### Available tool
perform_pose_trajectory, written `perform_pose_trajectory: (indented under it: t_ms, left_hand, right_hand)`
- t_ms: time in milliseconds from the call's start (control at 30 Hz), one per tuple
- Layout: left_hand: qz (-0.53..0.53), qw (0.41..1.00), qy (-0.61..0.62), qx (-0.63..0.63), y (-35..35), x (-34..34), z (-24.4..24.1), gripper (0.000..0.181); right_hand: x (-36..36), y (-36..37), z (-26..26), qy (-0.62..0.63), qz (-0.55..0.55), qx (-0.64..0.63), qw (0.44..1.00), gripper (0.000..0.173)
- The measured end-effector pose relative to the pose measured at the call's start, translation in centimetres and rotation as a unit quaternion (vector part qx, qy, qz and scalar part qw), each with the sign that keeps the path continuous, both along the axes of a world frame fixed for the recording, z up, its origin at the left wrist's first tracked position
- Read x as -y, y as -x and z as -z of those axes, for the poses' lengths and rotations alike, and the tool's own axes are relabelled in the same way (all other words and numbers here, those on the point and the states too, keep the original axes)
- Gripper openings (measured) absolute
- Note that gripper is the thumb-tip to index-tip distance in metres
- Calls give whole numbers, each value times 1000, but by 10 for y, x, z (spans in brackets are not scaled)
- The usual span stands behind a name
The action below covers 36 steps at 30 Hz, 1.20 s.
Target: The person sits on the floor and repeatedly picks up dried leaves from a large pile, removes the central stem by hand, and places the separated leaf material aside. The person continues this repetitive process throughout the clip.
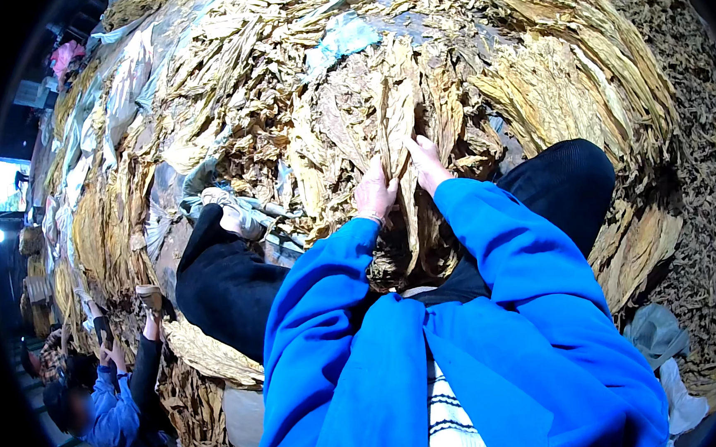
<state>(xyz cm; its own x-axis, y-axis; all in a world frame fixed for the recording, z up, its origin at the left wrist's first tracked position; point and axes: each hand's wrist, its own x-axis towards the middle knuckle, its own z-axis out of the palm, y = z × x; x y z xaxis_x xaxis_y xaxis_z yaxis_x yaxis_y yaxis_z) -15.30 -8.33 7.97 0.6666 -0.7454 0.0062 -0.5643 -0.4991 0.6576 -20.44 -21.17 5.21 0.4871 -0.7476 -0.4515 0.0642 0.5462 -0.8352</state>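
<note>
A long, pale tan dried tobacco leaf [396, 127] stretches away from me between my two hands. My left hand [374, 192] grips its left edge, thumb toward the middle. On the other edge, a little farther out, the fingers of my right hand [426, 161] pinch the leaf. A narrow browner leaf [419, 219] hangs below the hands toward my lap. Loose, crumpled tobacco leaves [344, 112] lie under and around both hands. Just beyond them is a light blue plastic sheet scrap [345, 37].
Flat-stacked leaves [560, 91] lie at the right, beside a broad heap of small leaf scraps [701, 137]. Pale plastic sheeting [130, 83] runs along the left. My bent legs flank the work area. A co-worker in blue [112, 402] sits at lower left, another person behind.
</note>
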Motion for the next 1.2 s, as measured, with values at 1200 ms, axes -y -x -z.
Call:
perform_pose_trajectory:
  t_ms: [1200]
  left_hand:
    - [-94, 699, 296, -644, -19, -8, 23, 26]
  right_hand:
    - [-9, -20, -42, 141, -112, -20, 984, 31]
